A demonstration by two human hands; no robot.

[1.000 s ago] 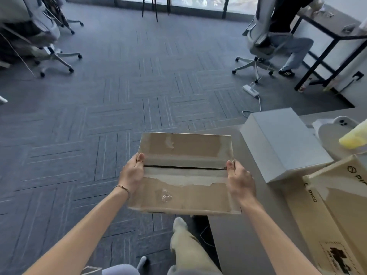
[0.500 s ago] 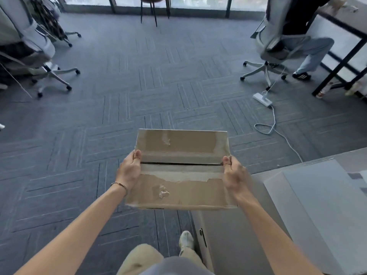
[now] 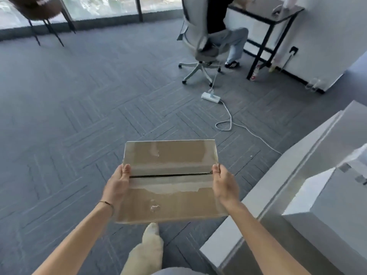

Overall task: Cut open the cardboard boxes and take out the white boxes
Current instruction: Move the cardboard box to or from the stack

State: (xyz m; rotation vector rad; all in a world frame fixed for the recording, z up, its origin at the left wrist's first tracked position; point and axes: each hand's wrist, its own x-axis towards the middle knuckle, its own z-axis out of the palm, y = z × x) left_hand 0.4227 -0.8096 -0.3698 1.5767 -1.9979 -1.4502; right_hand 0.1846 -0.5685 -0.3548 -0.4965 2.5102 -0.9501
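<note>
The grey carpet floor (image 3: 83,100) is filling most of what I am looking at, its tiles running in a crossed pattern out to the windows along the far edge. At the right edge, a white table (image 3: 258,205) is reaching in, and a white box (image 3: 325,211) is sitting on it close to its near corner. Across the floor near the far right corner, a seated person (image 3: 228,34) is sitting in a white office chair (image 3: 198,48) at a dark desk (image 3: 266,14). A white power strip (image 3: 211,97) is lying on the carpet just in front of that chair, its cable (image 3: 228,120) trailing toward the table.

I am holding the cardboard box (image 3: 170,179) out in front of me, in the air above the carpet and just left of the table's near corner. Its top is facing me, its two flaps meeting at a dark slit across the middle, with strips of torn tape clinging to them. My left hand (image 3: 117,187) is gripping the box's left edge, thumb lying on top near the slit. My right hand (image 3: 224,185) is gripping the right edge the same way, fingers curling under and out of sight. A thin bracelet (image 3: 107,204) is circling my left wrist. Below the box, my foot in a pale slipper (image 3: 152,233) is resting on the carpet.
</note>
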